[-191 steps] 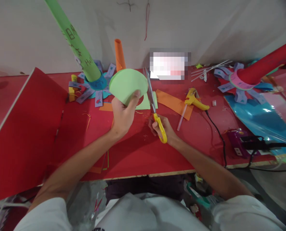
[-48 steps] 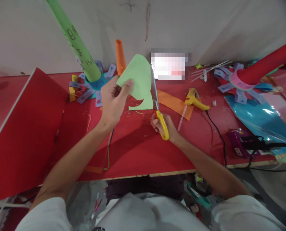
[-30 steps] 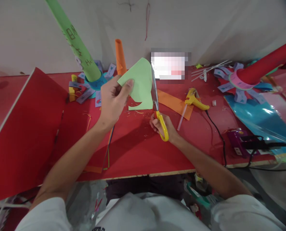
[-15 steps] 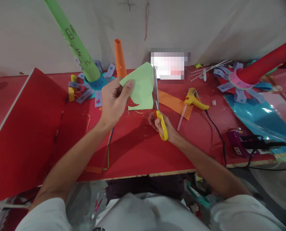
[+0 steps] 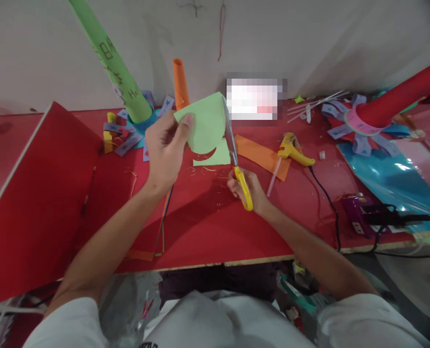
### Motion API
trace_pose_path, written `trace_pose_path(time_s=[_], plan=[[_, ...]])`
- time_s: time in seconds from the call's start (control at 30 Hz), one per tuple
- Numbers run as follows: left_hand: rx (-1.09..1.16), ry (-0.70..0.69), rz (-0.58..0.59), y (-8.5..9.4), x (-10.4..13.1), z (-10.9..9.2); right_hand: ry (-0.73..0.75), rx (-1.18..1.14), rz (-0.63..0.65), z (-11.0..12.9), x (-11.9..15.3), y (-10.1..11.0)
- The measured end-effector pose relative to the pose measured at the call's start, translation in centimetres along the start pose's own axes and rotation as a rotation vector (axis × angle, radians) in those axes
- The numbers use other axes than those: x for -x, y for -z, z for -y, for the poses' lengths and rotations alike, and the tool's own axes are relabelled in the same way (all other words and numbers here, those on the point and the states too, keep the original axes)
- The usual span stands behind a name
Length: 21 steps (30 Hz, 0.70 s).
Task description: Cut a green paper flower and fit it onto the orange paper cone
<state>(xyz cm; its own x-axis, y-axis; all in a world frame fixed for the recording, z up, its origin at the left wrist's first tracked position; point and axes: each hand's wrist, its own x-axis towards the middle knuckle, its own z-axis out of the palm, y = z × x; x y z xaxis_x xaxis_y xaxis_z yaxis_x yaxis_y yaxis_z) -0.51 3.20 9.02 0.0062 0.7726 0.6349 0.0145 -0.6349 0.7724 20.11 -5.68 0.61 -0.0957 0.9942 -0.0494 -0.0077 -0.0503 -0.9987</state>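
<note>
My left hand (image 5: pixel 169 150) pinches a light green paper piece (image 5: pixel 206 123) between thumb and fingers, above the red table. The paper's lower edge is rounded. My right hand (image 5: pixel 249 189) is closed around the yellow handle of the scissors (image 5: pixel 242 186). The blades point up along the paper's right edge and look closed or nearly so. Behind and below the held paper, another light green piece (image 5: pixel 220 153) lies on the table.
An orange paper strip (image 5: pixel 262 157) and yellow glue gun (image 5: pixel 296 151) lie right of the scissors. Behind my left hand stand an orange tube (image 5: pixel 180 84) and green tube (image 5: pixel 117 67). A red board (image 5: pixel 41 203) rises at left; a purple power box (image 5: pixel 356 215) sits at right.
My left hand and the held green paper have moved slightly left, showing more of the green piece on the table. The scissor blades now tilt further left.
</note>
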Motion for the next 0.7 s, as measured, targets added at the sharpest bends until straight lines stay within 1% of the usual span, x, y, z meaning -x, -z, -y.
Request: trace_pose_path(time_s=[0.1,0.2,0.27,0.43,0.57,0.7], plan=[[-0.038,0.001,0.001,0.06,0.03,0.06,0.026,-0.009,0.045,0.03,0.24,0.05],[-0.07,0.032,0.003,-0.2,0.3,-0.39,0.017,-0.021,0.083,0.2,0.51,0.01],[-0.075,0.039,0.003,-0.37,0.46,-0.67,0.016,-0.026,0.074,0.34,0.53,-0.09],[-0.079,0.055,-0.024,-0.42,0.39,-0.81,0.069,-0.088,0.056,0.66,0.21,-0.4],[-0.103,0.038,-0.032,-0.36,0.24,-0.75,0.021,-0.073,0.05,0.77,0.23,-0.38],[-0.189,0.016,-0.056,-0.15,0.14,-0.66,-0.012,-0.044,0.05,0.88,0.39,-0.14]])
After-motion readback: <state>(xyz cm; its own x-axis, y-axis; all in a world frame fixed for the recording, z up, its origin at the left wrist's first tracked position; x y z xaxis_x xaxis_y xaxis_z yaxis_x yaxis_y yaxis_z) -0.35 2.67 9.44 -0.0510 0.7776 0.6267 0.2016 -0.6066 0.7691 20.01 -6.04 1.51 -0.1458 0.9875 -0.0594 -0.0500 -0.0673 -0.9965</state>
